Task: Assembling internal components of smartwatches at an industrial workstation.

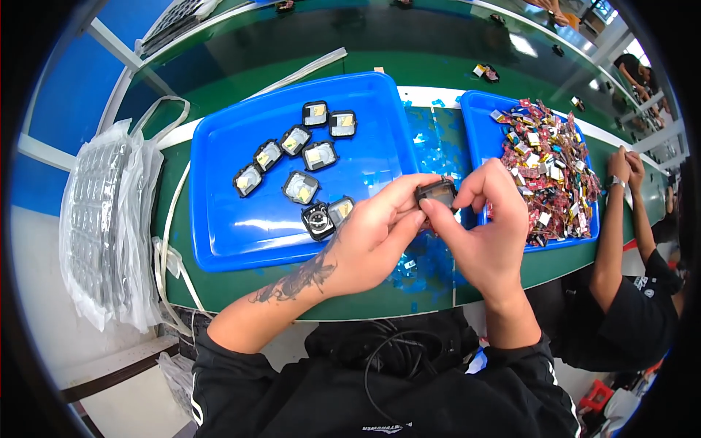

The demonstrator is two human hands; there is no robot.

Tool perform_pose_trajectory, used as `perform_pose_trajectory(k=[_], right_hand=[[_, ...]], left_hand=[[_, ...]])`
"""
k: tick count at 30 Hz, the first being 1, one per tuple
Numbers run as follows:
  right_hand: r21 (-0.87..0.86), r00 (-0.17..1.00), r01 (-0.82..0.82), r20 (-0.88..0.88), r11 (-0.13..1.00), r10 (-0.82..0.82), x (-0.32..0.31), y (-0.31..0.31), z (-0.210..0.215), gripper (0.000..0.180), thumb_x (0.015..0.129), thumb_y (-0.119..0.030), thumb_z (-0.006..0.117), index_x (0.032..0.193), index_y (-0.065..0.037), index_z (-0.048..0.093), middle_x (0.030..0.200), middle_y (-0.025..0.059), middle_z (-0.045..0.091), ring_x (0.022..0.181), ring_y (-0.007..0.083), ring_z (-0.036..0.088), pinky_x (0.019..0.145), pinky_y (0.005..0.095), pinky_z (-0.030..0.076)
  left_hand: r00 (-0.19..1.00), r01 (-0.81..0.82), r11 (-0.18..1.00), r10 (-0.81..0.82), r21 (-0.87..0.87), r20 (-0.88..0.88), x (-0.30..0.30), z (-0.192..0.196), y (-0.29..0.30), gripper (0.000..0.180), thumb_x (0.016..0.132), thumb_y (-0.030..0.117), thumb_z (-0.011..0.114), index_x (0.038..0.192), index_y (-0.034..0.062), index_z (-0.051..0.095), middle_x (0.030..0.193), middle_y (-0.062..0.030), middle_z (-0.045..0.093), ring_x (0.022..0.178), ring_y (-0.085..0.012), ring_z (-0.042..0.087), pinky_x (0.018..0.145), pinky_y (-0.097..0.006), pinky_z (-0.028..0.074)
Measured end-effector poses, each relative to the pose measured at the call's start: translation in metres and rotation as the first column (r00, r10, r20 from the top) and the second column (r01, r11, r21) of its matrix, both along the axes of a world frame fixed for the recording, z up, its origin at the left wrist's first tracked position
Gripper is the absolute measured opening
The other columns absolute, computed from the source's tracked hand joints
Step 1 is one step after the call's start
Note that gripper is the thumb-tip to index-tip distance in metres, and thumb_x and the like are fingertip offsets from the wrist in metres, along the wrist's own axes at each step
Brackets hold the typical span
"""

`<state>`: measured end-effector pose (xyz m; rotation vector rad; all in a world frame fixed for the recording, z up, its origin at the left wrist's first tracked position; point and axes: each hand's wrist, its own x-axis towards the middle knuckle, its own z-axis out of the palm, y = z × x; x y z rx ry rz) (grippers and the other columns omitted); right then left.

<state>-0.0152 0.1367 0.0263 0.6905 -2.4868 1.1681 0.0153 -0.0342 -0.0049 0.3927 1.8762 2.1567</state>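
Between my two hands, above the gap between two blue trays, is a small black square casing point(438, 191), its hollow-looking side facing up. My left hand point(376, 230) is closed around its left side, thumb along the near edge. My right hand point(488, 226) pinches its right corner, with the thumb on the near edge and the index finger bent; what the fingertips cover is hidden. In the left tray point(255, 244) lie several similar black casings point(319, 155) with grey and pale yellow insides. One casing point(317, 220) near my left wrist shows a round, dark centre.
The right blue tray point(475, 109) is heaped with small reddish circuit boards point(544, 168) and tiny batteries. Blue film scraps point(409, 270) litter the green table point(350, 311). Wrapped clear plastic trays point(102, 226) are stacked at left. A co-worker's arms point(612, 226) are at right.
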Motion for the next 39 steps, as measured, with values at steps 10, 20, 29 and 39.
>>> perform_pose_trajectory(k=[10, 20, 29, 39], right_hand=[[-0.550, 0.838, 0.057, 0.481, 0.834, 0.260, 0.020, 0.018, -0.025, 0.020, 0.082, 0.008, 0.070, 0.100, 0.004, 0.062, 0.096, 0.0078, 0.065, 0.088, 0.0117, 0.065, 0.079, 0.0240, 0.055], [-0.736, 0.667, -0.003, 0.503, 0.677, 0.550, 0.012, 0.030, -0.023, 0.011, 0.086, 0.006, 0.065, 0.096, 0.004, 0.061, 0.095, 0.0053, 0.063, 0.085, 0.0085, 0.062, 0.073, 0.0218, 0.053], [-0.637, 0.805, -0.001, 0.457, 0.771, 0.378, 0.024, 0.026, -0.025, 0.016, 0.085, 0.007, 0.066, 0.098, 0.001, 0.058, 0.096, 0.0032, 0.060, 0.085, 0.0066, 0.058, 0.067, 0.0196, 0.050], [-0.496, 0.903, 0.046, 0.392, 0.867, 0.176, 0.020, 0.015, -0.030, 0.032, 0.081, 0.006, 0.071, 0.106, -0.001, 0.052, 0.083, 0.0012, 0.061, 0.070, 0.0020, 0.056, 0.060, 0.0152, 0.042]], left_hand=[[0.969, -0.238, 0.947, 0.216, 0.214, 0.123, 0.000, 0.004, 0.012, 0.052, 0.096, -0.004, 0.048, 0.145, -0.0007, 0.033, 0.124, -0.0120, 0.057, 0.100, -0.0139, 0.063, 0.086, -0.027, 0.051], [0.803, -0.331, 0.890, 0.091, -0.313, -0.589, -0.004, 0.002, -0.001, 0.026, 0.080, -0.009, 0.068, 0.105, 0.0012, 0.071, 0.115, -0.0153, 0.061, 0.092, -0.0215, 0.068, 0.075, -0.030, 0.057], [0.990, -0.094, 0.953, 0.058, -0.289, -0.131, -0.003, 0.006, -0.002, 0.021, 0.081, -0.003, 0.072, 0.101, -0.0008, 0.071, 0.091, -0.0082, 0.067, 0.080, -0.0121, 0.062, 0.072, -0.024, 0.052], [0.988, -0.149, 0.988, 0.147, 0.039, 0.038, 0.000, -0.006, 0.009, 0.036, 0.085, -0.012, 0.064, 0.120, -0.0037, 0.064, 0.115, -0.0108, 0.061, 0.104, -0.0162, 0.062, 0.090, -0.026, 0.051]])
